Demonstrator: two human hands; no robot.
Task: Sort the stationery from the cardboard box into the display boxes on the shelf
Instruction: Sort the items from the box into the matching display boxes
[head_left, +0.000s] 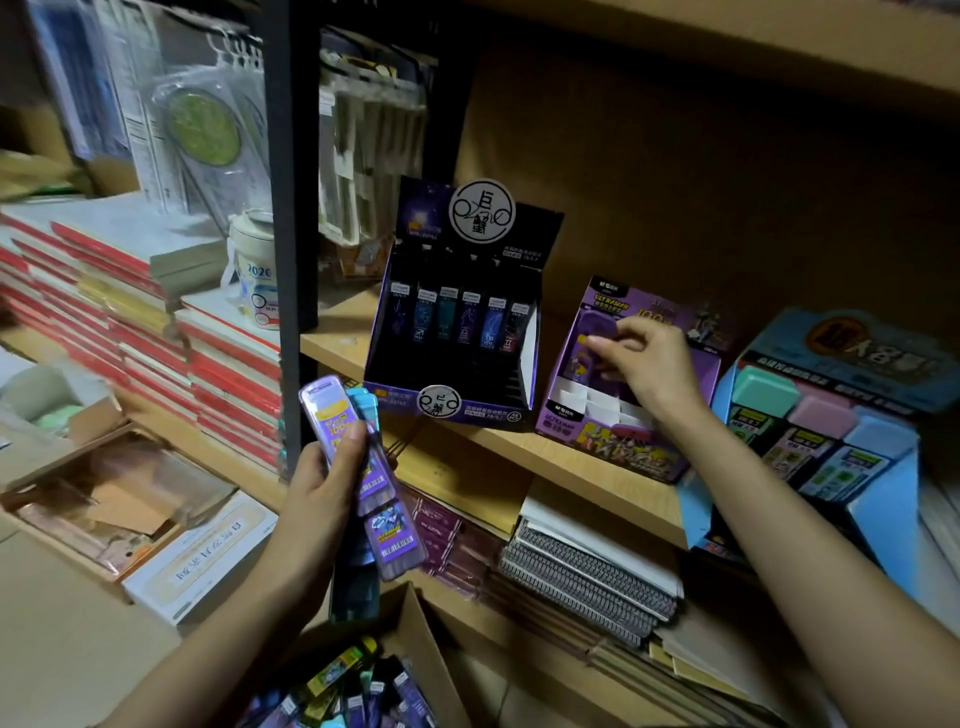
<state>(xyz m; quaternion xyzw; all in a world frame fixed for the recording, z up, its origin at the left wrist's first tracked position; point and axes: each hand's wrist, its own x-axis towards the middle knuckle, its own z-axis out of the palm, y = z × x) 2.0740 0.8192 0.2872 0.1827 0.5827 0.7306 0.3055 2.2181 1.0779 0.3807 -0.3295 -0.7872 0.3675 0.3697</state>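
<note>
Dimly lit, crowded wood shelf (506, 444).

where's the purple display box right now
The purple display box stands right of centre in the head view, on the shelf, between the black display box to its left and the blue display box to its right, under the right hand.

I am wearing the only camera on my head; it is looking forward and down, wide-angle, sitting close to the shelf (493, 441) and catching the cardboard box (415, 639) at the bottom edge.
</note>
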